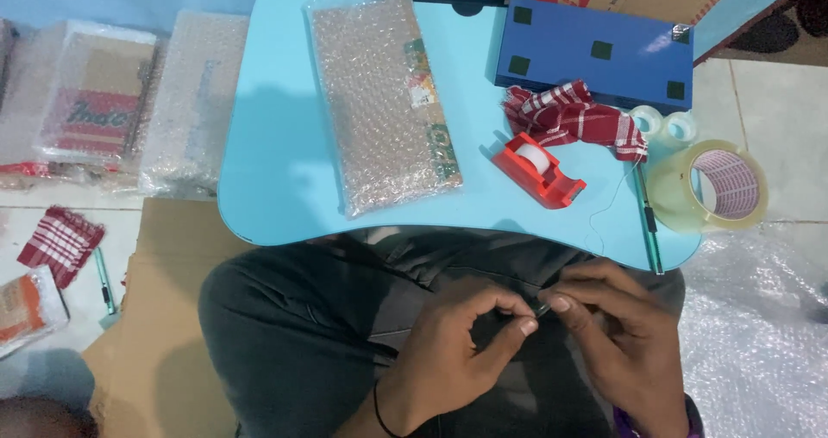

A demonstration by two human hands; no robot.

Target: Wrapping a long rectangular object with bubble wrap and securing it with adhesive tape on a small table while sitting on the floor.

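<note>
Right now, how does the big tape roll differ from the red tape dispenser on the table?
The big tape roll is clear yellowish, wide and loose at the table's right edge. The red tape dispenser is opaque plastic, holds a small white roll and sits nearer the middle. Both rest untouched; both hands work below.

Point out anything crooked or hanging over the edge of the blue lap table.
The green pen juts past the table's near right edge. The big tape roll overhangs the right edge. The bubble-wrapped package lies slightly askew.
</note>
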